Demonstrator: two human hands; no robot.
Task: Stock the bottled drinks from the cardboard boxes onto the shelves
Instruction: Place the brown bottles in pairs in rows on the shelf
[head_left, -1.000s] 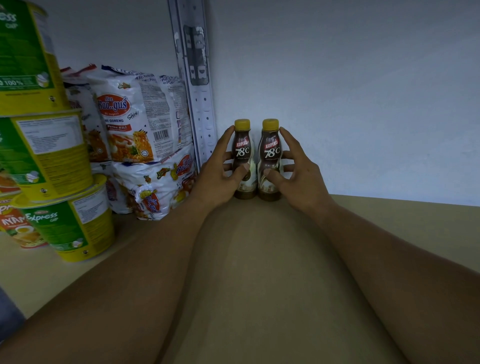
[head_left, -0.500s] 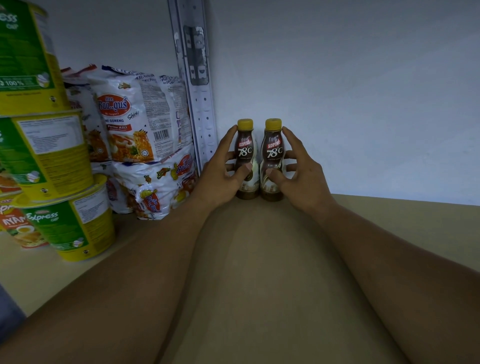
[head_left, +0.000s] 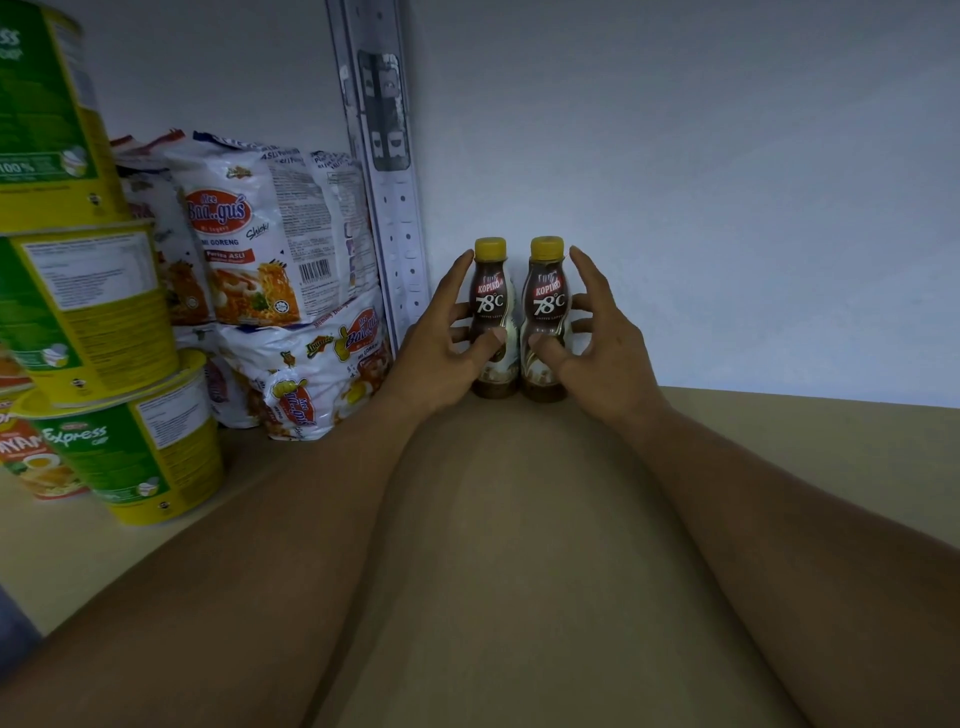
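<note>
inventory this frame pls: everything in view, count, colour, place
left brown plastic coffee bottle with yellow cap: 1, brown, upright at shelf back
right brown plastic coffee bottle with yellow cap: 1, brown, upright close beside it
white plastic noodle packets: several, count unclear, white-orange, piled left of the post
green-and-yellow noodle cups: 3, stacked far left
grey perforated metal post: 1, grey, back wall
beige shelf board: 1, beige, underneath
left hand: 1, grips left bottle
right hand: 1, grips right bottle

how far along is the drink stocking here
Done: left bottle and right bottle stand upright, side by side, at the back of the shelf. In hand: left hand grips one, right hand the other. Left: room shows to their right; no boxes in view, so the remainder is unclear.
</note>
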